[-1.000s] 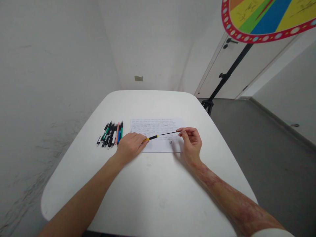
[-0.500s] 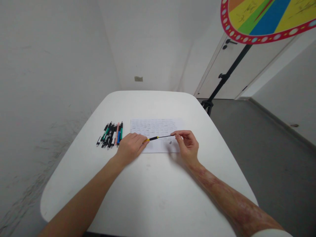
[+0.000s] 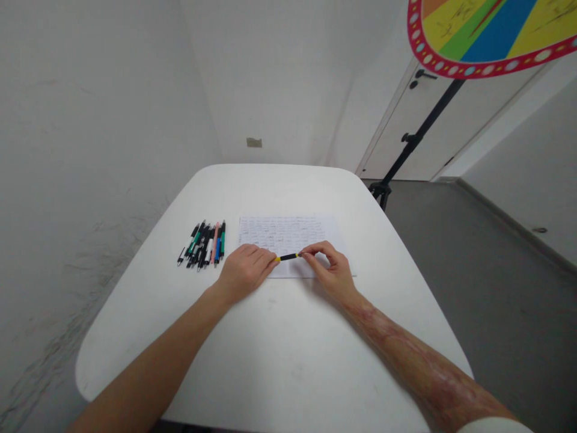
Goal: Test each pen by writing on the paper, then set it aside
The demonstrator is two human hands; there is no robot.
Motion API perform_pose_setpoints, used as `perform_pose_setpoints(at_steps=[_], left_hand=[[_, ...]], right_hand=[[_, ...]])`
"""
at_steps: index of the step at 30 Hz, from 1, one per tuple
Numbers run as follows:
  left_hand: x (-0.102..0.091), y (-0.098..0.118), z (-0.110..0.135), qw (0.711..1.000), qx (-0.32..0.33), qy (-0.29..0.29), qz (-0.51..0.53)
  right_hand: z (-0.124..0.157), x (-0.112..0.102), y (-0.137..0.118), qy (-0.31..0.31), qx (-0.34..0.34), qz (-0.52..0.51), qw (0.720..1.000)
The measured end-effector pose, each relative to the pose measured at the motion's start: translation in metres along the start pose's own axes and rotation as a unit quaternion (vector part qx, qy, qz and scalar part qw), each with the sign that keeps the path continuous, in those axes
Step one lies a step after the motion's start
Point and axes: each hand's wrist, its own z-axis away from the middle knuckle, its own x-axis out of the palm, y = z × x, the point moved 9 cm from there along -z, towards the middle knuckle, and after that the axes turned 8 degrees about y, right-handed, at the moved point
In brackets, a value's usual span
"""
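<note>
My left hand [image 3: 247, 269] is closed around the yellow and black pen barrel [image 3: 288, 257], which lies level above the paper. Yellow shows at my left fingertips, then a black grip with a yellow end. At that open end my right hand [image 3: 331, 270] pinches the pen refill between thumb and forefinger. Only a small dark bit of the refill shows; the rest is hidden by the barrel and fingers. Beneath both hands is a sheet of paper [image 3: 282, 227] covered in handwritten lines.
Several pens [image 3: 205, 245], black, green, white, pink and blue, lie bunched to the left of the paper on the white table [image 3: 279, 361]. Beyond the table's right edge stands a colourful wheel [image 3: 491, 36] on a black tripod [image 3: 417, 138], before a door.
My right hand has moved left towards my left hand. The thin dark refill that stuck out long from the barrel has slid in, and my right fingertips are now at the barrel's end.
</note>
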Motion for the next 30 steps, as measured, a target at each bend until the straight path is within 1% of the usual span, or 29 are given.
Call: perform_pose_setpoints(at_steps=[6,13,21,26,30], left_hand=[[0.002,0.001,-0.001,1.000,-0.005,-0.009,-0.004],[0.006,0.003,0.000,1.000,0.000,-0.014,-0.006],[0.006,0.004,-0.001,1.000,0.004,-0.005,-0.009],[0.007,0.004,-0.001,1.000,-0.005,-0.007,-0.008],[0.006,0.005,-0.002,1.000,0.000,0.001,-0.008]], right_hand=[[0.000,0.001,-0.005,-0.009,-0.016,-0.011,1.000],[0.001,0.001,0.005,0.000,0.026,-0.017,1.000],[-0.001,-0.003,0.001,0.014,0.014,0.007,1.000],[0.001,0.001,0.008,0.000,0.061,-0.031,0.998],[0.002,0.003,0.017,-0.001,0.097,-0.054,0.994]])
